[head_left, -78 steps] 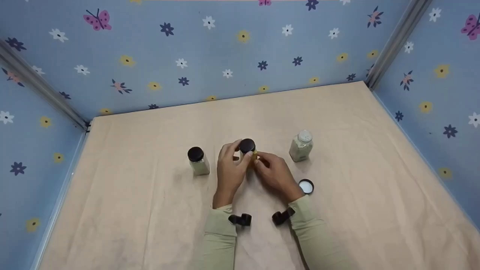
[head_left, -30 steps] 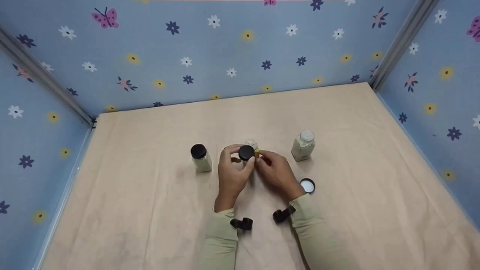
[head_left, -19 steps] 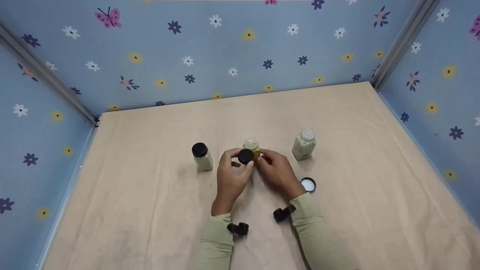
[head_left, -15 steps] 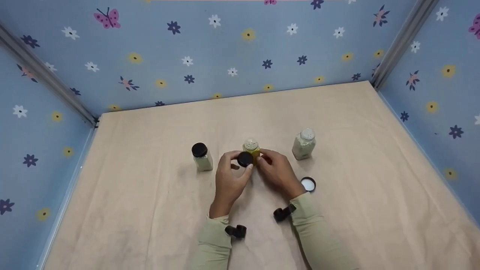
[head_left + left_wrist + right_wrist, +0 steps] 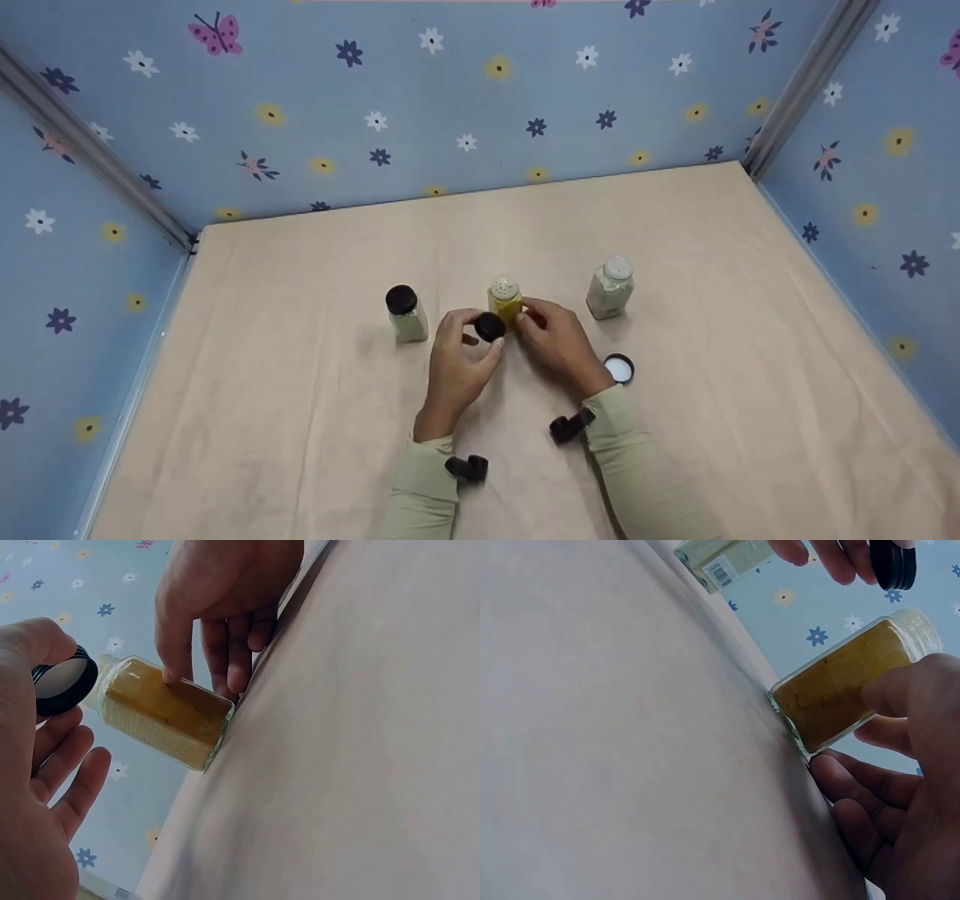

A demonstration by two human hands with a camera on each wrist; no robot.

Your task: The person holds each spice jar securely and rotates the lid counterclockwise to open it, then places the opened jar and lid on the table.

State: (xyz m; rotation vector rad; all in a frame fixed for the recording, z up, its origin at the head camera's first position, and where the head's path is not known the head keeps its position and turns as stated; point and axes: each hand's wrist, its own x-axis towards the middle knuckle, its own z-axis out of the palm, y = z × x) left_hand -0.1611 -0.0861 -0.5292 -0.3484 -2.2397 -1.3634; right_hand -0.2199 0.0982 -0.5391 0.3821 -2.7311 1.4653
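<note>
Left hand [image 5: 459, 373]: grip together on a black cap [image 5: 490, 327], thumb one side, index the other, remaining fingers loose. Left wrist view shows the cap's white liner; right wrist view shows the cap clear of the yellow jar's neck.

Right hand [image 5: 559, 346]: grip on the yellow jar [image 5: 505, 305], thumb and fingers on its right side. Jar is glass, yellow powder inside, perforated shaker top exposed. Stands upright, base on the bench [image 5: 300, 420], about midway between bench left and right edges, well in from the far edge.

Lidded jar [image 5: 409, 324]: upright, toward bench left edge from the yellow one, black lid on, pale green contents, barcode label visible from right wrist.

Green shaker jar [image 5: 610, 291]: upright, on the bench right-edge side, pale green contents, perforated top exposed.

Loose cap [image 5: 619, 367]: flat on the bench, white liner up, just beside the right wrist, nearer the wearer than the green shaker jar.
</note>
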